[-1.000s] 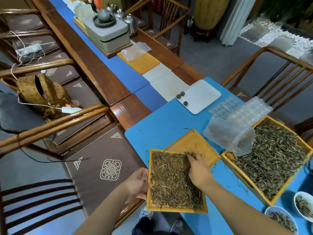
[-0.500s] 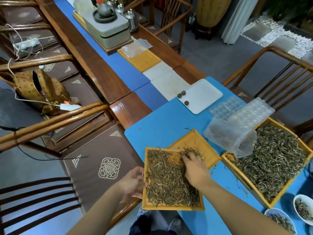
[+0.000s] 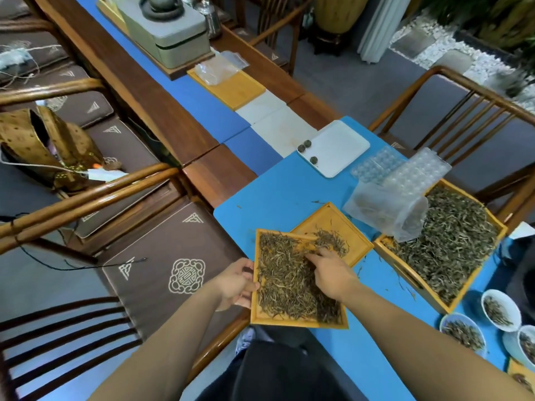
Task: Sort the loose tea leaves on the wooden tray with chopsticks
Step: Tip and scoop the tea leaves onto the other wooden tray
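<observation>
- Wooden tray (image 3: 262, 318): at the blue table's (image 3: 278, 195) near edge, carrying our tea leaves (image 3: 285, 280).
- Left hand (image 3: 236, 285): we grip the tray's left rim.
- Right hand (image 3: 333, 274): fingers spread on the leaves, holding nothing.
- Second tray (image 3: 337, 219): partly beneath, a few leaves inside.

left hand (image 3: 236, 285): fingers curled, thumb on top, gripping at its right | right hand (image 3: 333, 273): palm down, fingers reaching forward and left (fingertips partly hidden) | both forearms bare, extended from the lower frame
</observation>
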